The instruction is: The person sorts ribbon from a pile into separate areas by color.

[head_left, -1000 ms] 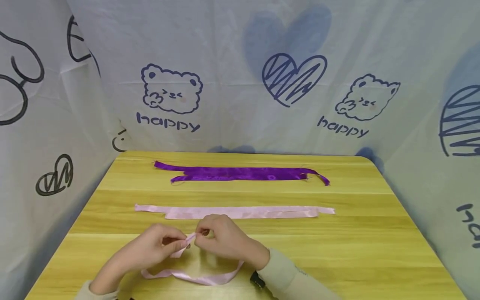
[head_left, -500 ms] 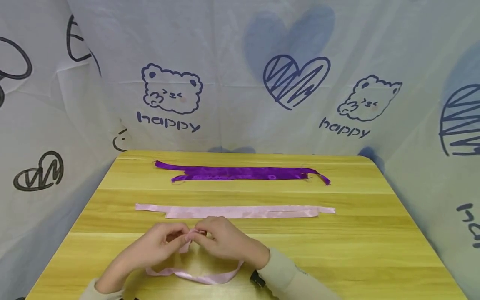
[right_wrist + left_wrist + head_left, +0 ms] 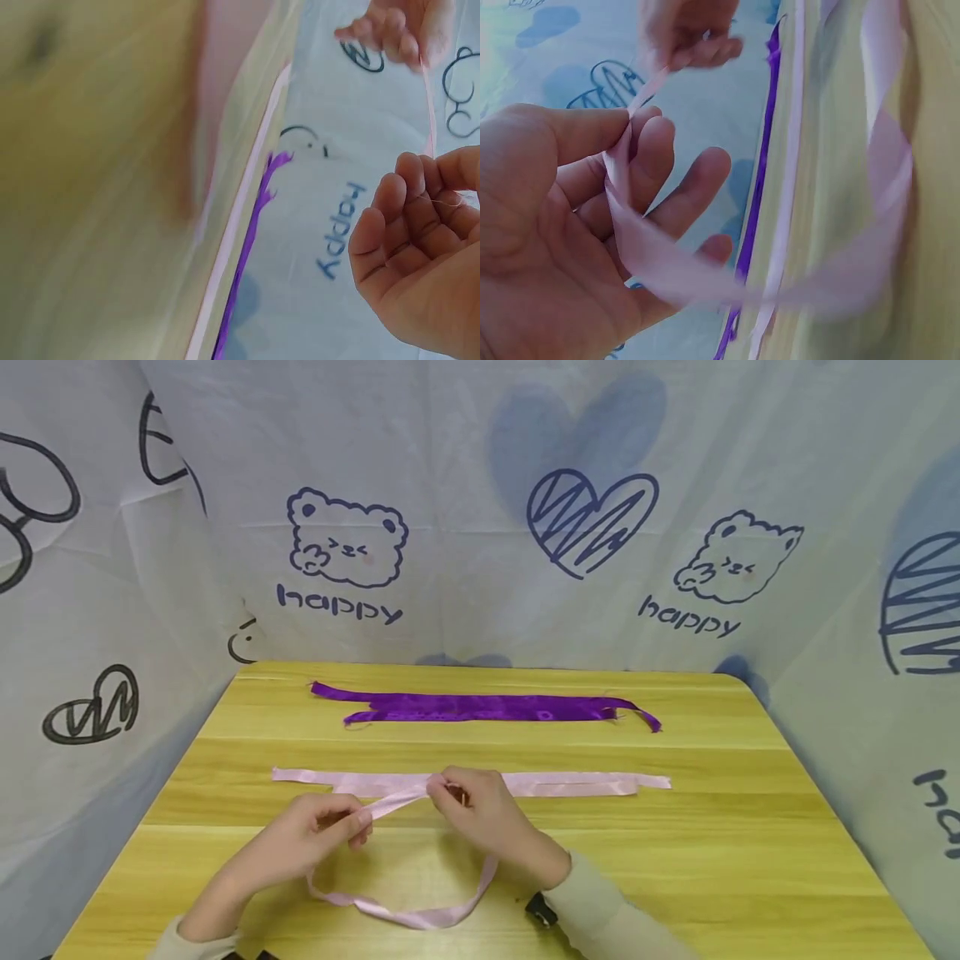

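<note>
A pink satin ribbon [image 3: 401, 799] is stretched between the two hands, its slack part hanging in a loop toward the front of the table. The left hand [image 3: 303, 843] pinches it between thumb and index finger; in the left wrist view its other fingers spread loosely beside the ribbon [image 3: 660, 262]. Farther right and slightly higher, the right hand [image 3: 487, 814] pinches the ribbon near one end, where a loose thread shows in the right wrist view by the fingers [image 3: 409, 169]. Behind the hands lie flat pink ribbon strips [image 3: 577, 783], partly covered by the right hand.
Purple ribbon strips [image 3: 487, 707] with frayed ends lie across the back of the wooden table [image 3: 712, 843]. White cloth [image 3: 465, 577] printed with bears and hearts hangs behind the table and at both sides.
The hands came together at the ribbon, then the right hand moved right and away from the left. A longer stretch of ribbon now spans between them, and the loop below has shifted.
</note>
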Demonstrator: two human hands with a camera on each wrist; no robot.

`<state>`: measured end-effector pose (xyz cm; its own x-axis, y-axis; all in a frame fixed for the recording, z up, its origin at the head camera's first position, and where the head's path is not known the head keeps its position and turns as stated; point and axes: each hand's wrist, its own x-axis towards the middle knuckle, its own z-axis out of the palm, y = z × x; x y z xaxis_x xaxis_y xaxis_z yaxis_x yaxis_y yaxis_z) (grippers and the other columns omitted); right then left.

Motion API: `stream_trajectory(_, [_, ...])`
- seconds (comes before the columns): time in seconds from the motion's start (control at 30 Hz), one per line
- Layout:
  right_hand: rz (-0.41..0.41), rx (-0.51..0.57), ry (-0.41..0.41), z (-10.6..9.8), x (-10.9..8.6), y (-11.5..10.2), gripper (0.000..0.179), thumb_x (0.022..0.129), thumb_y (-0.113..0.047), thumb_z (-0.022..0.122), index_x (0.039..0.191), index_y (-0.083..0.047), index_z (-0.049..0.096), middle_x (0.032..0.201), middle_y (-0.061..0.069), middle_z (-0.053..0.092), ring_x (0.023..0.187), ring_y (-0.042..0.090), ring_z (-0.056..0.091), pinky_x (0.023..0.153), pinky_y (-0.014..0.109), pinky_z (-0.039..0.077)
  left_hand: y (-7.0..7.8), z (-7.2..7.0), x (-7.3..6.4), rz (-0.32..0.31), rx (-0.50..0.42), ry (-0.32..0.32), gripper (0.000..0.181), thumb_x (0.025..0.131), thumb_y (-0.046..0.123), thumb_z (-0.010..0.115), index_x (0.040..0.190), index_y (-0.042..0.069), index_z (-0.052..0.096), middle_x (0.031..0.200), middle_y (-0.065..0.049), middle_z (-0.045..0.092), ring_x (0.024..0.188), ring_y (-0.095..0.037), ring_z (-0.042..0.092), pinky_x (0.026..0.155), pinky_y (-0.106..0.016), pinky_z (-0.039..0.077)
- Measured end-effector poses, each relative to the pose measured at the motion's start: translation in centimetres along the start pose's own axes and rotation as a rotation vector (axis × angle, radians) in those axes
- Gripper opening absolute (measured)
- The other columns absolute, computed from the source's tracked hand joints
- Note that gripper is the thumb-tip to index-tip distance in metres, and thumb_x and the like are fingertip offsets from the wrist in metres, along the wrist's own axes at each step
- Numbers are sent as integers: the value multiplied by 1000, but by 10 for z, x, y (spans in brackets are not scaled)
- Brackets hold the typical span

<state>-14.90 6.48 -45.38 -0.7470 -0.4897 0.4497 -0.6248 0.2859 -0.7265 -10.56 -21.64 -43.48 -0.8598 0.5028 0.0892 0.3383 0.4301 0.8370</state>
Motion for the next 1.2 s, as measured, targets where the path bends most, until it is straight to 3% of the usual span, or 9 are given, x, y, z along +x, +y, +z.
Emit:
stream_trajectory(0.13, [46,-12,65,-16,-13,9,18,104,-12,64,88,-11,72,64,-7,50,59,-2,38,54,16,36,2,-11,-3,-32,-33,-5,21,109,18,57,94,12,71,83,-3,67,77,-13,62,68,-28,52])
stream_trajectory(0.27, [85,-32,114,-29,-22,17,17,103,-11,64,90,-11,74,62,-10,48,57,-2,38,53,18,37,3,-16,-2,-56,-70,-28,20,109,15,58,97,5,71,73,0,57,59,-2,47,51,-25,43])
stream_trajectory(0.4, [104,-57,139,-40,-24,20,21,104,-13,64,84,-14,69,60,-10,44,56,-1,35,53,18,34,3,-15,0,-88,-60,-8,12,105,21,66,105,11,73,68,7,50,52,3,35,44,-23,36])
stream_trajectory(0.63, [159,-56,210,-55,-23,17,17,103,-13,65,88,-17,72,61,-10,46,56,2,36,54,20,34,4,-13,4,6,-25,45,28,100,19,73,128,24,71,69,8,51,52,3,36,41,-25,36])
stream_trajectory(0.73, [175,-61,223,-59,-22,16,20,104,-16,65,85,-17,69,62,-9,47,56,1,36,54,20,35,5,-13,5,18,-20,65,23,102,16,70,123,23,74,77,3,60,54,2,39,43,-25,39])
stream_trajectory(0.87, [192,-39,245,-66,-21,16,24,106,-19,64,82,-16,66,65,-5,55,56,3,42,54,21,39,5,-14,5,8,-18,84,15,106,15,62,106,21,77,77,1,62,57,-1,43,49,-26,42])
stream_trajectory(0.93, [193,-1,253,-71,-21,17,23,106,-18,63,84,-15,67,70,-1,62,59,5,49,57,22,45,4,-15,4,0,-25,83,20,109,15,58,99,21,74,74,2,60,57,-2,43,49,-26,41])
stream_trajectory(1.07, [124,189,222,-79,-22,20,25,109,-9,51,96,-5,72,93,17,71,79,10,65,69,29,55,2,-15,5,16,-53,64,25,112,14,51,96,18,70,66,3,54,52,-1,39,45,-27,38])
stream_trajectory(1.2, [31,320,169,-79,-19,19,34,110,-7,40,96,3,69,103,26,70,94,13,67,78,32,55,5,-10,12,45,-55,43,30,113,13,46,98,18,70,60,3,48,51,-1,37,48,-28,38])
